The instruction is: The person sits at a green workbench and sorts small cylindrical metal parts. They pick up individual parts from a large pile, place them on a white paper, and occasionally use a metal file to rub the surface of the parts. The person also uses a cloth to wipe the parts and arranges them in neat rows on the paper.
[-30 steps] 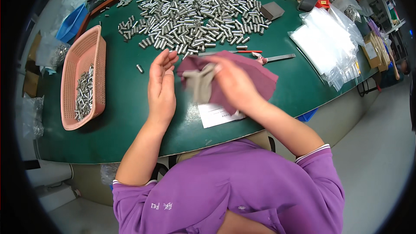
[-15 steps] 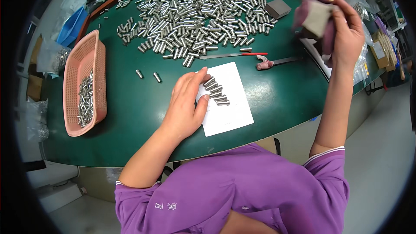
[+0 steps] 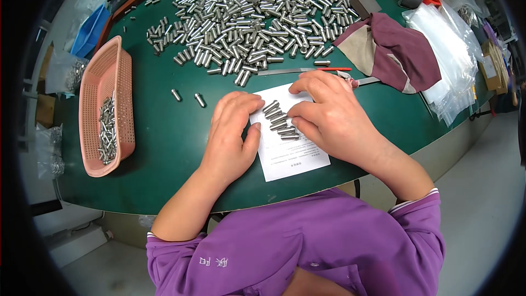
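Observation:
Several metal pins with rounded heads lie side by side in a slanting row on a white sheet of paper. My left hand rests at the paper's left edge, thumb apart from the bent fingers, holding nothing. On the other side of the row, my right hand is open, its thumb and fingertips beside the pins' ends. A maroon and beige cloth lies crumpled on the green table, out of both hands.
A large heap of metal pins covers the far middle. Two loose pins lie left of the paper. A pink basket holds more pins. A red-handled file, a grey block and plastic bags are at the right.
My right hand has let go of the cloth, now lying at the right, and has come down to the pins. The paper and pins have shifted slightly toward me and to the right.

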Available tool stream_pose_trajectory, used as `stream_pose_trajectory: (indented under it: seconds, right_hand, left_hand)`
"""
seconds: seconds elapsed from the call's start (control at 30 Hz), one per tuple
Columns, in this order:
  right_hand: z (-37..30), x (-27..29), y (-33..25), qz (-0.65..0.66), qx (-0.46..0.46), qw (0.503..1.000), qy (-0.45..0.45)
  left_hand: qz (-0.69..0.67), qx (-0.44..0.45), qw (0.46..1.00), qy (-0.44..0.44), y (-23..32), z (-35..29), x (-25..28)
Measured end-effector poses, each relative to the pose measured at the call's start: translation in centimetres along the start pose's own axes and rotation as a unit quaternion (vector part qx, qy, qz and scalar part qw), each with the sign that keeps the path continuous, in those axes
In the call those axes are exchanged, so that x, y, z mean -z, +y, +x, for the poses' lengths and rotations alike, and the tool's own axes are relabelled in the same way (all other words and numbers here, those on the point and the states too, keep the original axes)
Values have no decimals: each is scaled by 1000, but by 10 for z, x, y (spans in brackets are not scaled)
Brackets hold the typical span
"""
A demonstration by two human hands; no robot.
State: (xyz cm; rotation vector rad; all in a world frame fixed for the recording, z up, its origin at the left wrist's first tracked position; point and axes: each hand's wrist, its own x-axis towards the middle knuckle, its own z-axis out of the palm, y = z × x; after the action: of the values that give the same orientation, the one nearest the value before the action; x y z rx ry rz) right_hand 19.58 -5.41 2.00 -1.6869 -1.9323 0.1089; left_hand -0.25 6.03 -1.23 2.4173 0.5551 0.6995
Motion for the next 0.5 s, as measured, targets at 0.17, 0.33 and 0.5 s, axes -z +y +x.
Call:
stream_pose_trajectory:
  seconds: [0.17,0.33,0.5]
  right_hand:
    - [0,-5,6,18,-9,999,28]
    - [-1,-9,11,30,-29,998,45]
    - [-1,-3,11,47,-21,998,26]
  left_hand:
    - [7,-18,1000,-11,-2,0,3]
    - [36,-22,999,-26,4,-1,6]
    - [38,-27,998,-33,5,-2,9]
